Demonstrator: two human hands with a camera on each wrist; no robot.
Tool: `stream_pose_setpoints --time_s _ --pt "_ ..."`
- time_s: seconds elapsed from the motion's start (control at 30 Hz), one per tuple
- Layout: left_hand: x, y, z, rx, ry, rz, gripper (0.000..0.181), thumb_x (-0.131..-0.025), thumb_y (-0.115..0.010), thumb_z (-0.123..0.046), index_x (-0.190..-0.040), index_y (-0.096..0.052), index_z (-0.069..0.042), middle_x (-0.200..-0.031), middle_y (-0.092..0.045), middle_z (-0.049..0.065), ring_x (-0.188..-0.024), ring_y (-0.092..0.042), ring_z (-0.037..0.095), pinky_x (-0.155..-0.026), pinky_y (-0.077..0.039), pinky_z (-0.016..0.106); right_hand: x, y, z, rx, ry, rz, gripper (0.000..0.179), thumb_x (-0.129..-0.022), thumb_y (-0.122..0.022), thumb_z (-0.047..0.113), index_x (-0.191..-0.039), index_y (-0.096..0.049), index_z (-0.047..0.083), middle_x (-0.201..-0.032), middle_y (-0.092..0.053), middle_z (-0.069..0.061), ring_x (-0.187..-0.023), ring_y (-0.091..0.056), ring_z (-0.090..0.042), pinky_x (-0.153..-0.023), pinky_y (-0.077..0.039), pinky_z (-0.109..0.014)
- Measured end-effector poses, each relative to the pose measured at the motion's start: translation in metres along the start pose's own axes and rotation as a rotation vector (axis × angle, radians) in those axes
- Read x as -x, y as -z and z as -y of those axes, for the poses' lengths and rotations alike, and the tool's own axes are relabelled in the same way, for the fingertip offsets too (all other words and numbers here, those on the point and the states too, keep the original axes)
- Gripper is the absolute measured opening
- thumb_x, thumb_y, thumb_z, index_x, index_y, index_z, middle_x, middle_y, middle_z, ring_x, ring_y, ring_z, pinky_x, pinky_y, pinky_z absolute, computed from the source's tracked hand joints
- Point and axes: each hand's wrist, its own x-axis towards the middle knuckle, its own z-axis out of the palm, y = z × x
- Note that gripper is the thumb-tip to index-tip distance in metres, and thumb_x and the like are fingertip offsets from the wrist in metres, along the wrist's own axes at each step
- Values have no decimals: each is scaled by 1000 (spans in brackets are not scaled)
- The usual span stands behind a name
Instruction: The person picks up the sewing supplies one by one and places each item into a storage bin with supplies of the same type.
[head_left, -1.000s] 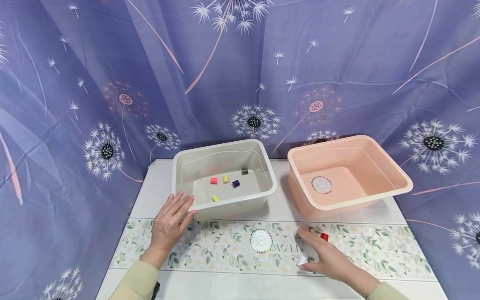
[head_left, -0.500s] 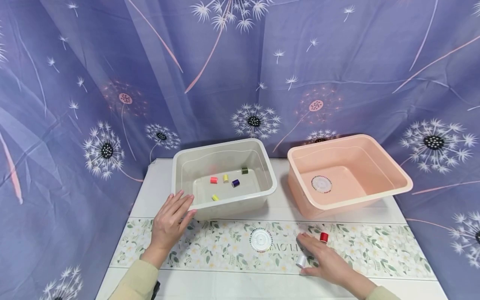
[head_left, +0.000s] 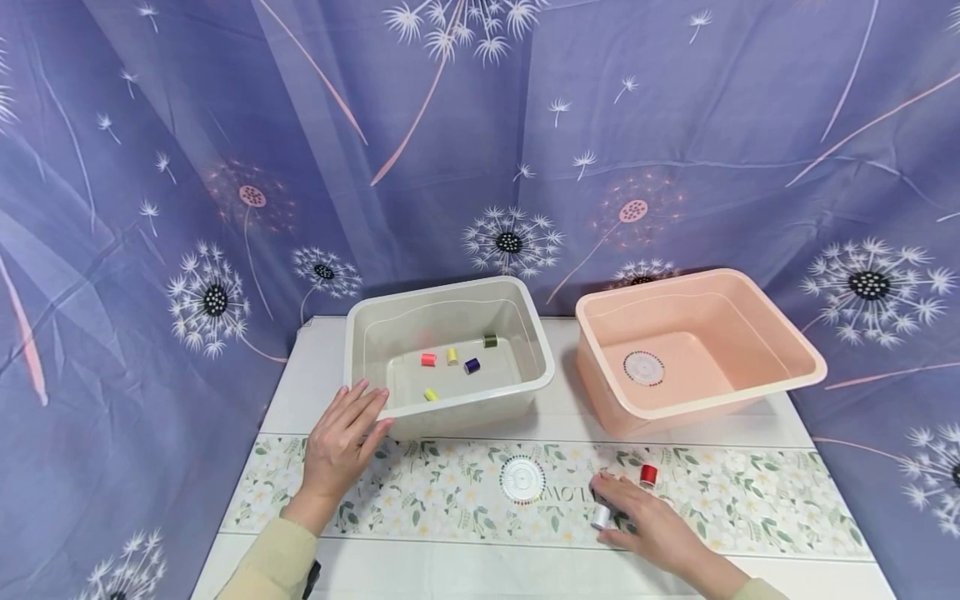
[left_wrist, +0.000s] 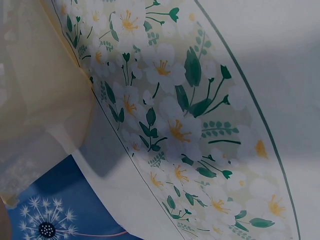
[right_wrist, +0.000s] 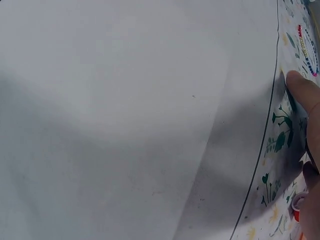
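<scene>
In the head view my left hand (head_left: 341, 450) rests on the near-left corner of the grey bin (head_left: 465, 406), its fingers straight over the rim. My right hand (head_left: 656, 529) is low over the floral band of the table. A white thread spool (head_left: 602, 517) stands between its spread thumb and fingers, close to the thumb. Just beyond the knuckles is a red thread spool (head_left: 648, 475), also seen at the right wrist view's edge. To the left of the right hand lies a round pin wheel (head_left: 522, 480). My left fingers are out of sight in the left wrist view.
Inside the grey bin lie several thread spools, among them a dark blue spool (head_left: 472, 366) and a green spool (head_left: 490, 341). At the right stands a pink bin (head_left: 697, 412) holding another pin wheel (head_left: 643, 368). A patterned curtain (head_left: 450, 167) hangs behind the table.
My right hand's fingers have come nearer to the thumb around the white spool, and the hand has shifted slightly toward me and left. The left hand has stayed put.
</scene>
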Motion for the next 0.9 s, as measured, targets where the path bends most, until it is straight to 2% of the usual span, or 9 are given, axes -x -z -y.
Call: stream_pose_setpoints --time_s 0.2,0.33,0.5,0.73,0.9 --pt "0 1 0 0 1 21 52 -110 -54 -51 -132 -76 -9 -123 -79 11 -125 -70 36 -116 -51 53 -1 -6 -2 27 57 -61 61 -87 -90 26 -140 -70 4 -138 -72 -14 -120 -72 -38 -93 -64 -58" --pt "0 1 -1 -2 2 26 54 -111 -53 -52 -132 -76 -9 -123 -79 11 -125 -70 36 -117 -51 53 -3 -7 -3 35 84 -89 54 -85 -90 18 -135 -73 5 -133 -75 -12 -116 -74 -37 -91 -65 -55" --pt "-1 2 -1 -1 1 22 55 -111 -51 -53 -131 -76 -8 -122 -79 12 -124 -70 37 -118 -50 51 -6 -5 -2 28 80 -75 48 -87 -89 18 -133 -75 9 -131 -76 -9 -115 -74 -37 -91 -66 -53" --pt "1 2 0 1 0 33 49 -108 -59 -48 -133 -76 -8 -123 -78 12 -125 -70 37 -120 -48 50 -9 1 -1 17 73 -43 46 -89 -88 19 -132 -75 10 -130 -77 -9 -114 -75 -37 -89 -66 -54" --pt "0 2 0 -10 2 34 53 -110 -54 -52 -132 -76 -9 -123 -79 11 -124 -70 37 -120 -49 50 -15 3 2 -12 86 -59 46 -87 -89 17 -130 -76 8 -128 -77 -9 -114 -75 -37 -91 -65 -55"
